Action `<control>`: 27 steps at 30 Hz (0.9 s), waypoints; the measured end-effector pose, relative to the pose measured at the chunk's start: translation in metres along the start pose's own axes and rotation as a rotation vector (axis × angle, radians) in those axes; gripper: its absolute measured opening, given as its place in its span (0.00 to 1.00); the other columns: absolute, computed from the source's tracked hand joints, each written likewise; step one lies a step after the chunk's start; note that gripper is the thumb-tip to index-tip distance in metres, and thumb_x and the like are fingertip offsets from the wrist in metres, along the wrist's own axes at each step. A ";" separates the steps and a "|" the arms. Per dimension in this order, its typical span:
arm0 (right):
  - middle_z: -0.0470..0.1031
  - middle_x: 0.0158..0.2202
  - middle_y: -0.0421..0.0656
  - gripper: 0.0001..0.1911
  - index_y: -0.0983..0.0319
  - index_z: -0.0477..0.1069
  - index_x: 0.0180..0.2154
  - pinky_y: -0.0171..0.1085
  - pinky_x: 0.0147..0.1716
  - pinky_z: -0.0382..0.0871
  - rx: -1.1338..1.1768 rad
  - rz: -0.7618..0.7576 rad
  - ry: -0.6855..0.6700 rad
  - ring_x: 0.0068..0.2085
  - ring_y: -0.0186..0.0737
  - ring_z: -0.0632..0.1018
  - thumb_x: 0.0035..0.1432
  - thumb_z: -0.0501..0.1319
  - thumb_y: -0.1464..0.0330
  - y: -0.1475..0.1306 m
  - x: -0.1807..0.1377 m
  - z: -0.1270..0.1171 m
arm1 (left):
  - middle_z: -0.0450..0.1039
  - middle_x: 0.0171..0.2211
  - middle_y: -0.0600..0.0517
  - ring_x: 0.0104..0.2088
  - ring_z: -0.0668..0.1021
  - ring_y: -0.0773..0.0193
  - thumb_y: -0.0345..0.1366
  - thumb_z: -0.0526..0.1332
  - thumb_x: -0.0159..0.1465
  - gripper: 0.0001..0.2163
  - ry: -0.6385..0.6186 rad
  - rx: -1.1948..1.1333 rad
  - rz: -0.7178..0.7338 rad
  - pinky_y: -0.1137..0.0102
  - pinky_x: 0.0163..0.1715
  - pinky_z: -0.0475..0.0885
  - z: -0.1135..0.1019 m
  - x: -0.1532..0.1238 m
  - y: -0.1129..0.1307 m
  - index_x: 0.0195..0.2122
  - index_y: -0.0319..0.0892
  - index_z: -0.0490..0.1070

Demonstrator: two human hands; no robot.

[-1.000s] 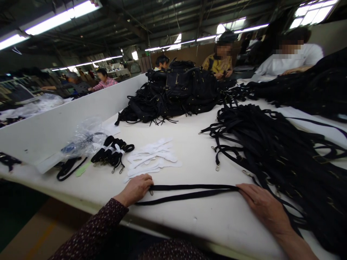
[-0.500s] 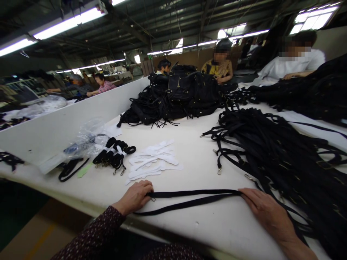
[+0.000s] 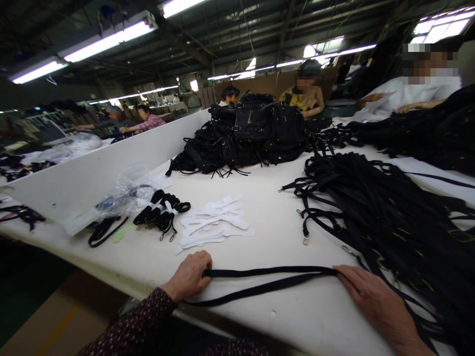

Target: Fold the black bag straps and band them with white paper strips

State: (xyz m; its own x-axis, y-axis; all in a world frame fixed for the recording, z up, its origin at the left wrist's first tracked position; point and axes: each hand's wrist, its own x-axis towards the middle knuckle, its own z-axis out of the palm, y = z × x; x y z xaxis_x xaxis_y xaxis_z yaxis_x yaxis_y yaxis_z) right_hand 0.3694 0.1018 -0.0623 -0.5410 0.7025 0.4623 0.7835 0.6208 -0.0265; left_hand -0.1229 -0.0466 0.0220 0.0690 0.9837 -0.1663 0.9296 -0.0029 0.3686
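Observation:
A long black strap (image 3: 267,271) lies doubled near the front edge of the white table, stretched between my hands. My left hand (image 3: 192,276) grips one end, its fingers curled so that most of the strap's end hardware is hidden. At the right, my right hand (image 3: 371,291) pinches the folded end of the strap, fingers pressed together. Beyond my left hand lie overlapping white paper strips (image 3: 215,222) with scalloped edges. Left of them sits a group of black straps bundled with white bands (image 3: 158,210), metal clasps showing.
A large heap of loose black straps (image 3: 386,222) covers the table's right side. Black bags (image 3: 256,128) are piled at the back. Clear plastic bags (image 3: 128,190) lie by the white partition (image 3: 92,165). Several people sit working beyond the table and partition.
The whole view has shifted, so things sit slightly further right and lower. Both hands keep hold of the strap. The white-clothed person's arm at the far right has moved.

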 end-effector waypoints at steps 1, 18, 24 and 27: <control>0.82 0.45 0.44 0.18 0.58 0.74 0.49 0.45 0.47 0.73 -0.001 -0.004 -0.002 0.44 0.47 0.81 0.66 0.52 0.59 0.000 0.000 0.000 | 0.74 0.39 0.51 0.40 0.74 0.57 0.33 0.58 0.55 0.09 0.000 -0.016 -0.029 0.64 0.42 0.66 0.000 -0.001 0.000 0.39 0.47 0.66; 0.82 0.46 0.43 0.17 0.57 0.74 0.49 0.48 0.44 0.77 0.006 -0.034 0.018 0.43 0.49 0.82 0.63 0.54 0.60 0.014 -0.004 0.012 | 0.78 0.33 0.53 0.30 0.77 0.65 0.45 0.67 0.50 0.18 -0.481 -0.761 -0.154 0.69 0.35 0.72 -0.018 0.015 -0.024 0.39 0.42 0.75; 0.82 0.46 0.44 0.19 0.53 0.74 0.50 0.52 0.45 0.77 0.075 -0.021 0.001 0.44 0.53 0.82 0.60 0.53 0.63 0.024 -0.011 0.025 | 0.77 0.28 0.57 0.28 0.76 0.66 0.41 0.69 0.46 0.17 -0.603 -0.762 -0.152 0.69 0.37 0.72 -0.027 0.018 -0.038 0.39 0.45 0.78; 0.82 0.45 0.45 0.19 0.50 0.76 0.47 0.52 0.43 0.78 0.119 0.002 0.041 0.43 0.54 0.82 0.58 0.54 0.64 0.025 -0.012 0.028 | 0.78 0.26 0.58 0.27 0.75 0.67 0.36 0.71 0.45 0.15 -0.622 -0.658 -0.165 0.70 0.32 0.70 -0.038 0.016 -0.052 0.36 0.46 0.80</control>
State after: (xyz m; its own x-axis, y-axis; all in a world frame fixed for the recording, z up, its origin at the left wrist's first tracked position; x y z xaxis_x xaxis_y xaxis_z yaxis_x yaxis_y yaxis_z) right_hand 0.3870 0.1191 -0.0935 -0.5248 0.6905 0.4977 0.7415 0.6580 -0.1310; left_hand -0.1840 -0.0235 0.0353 0.3134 0.6883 -0.6542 0.5645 0.4189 0.7112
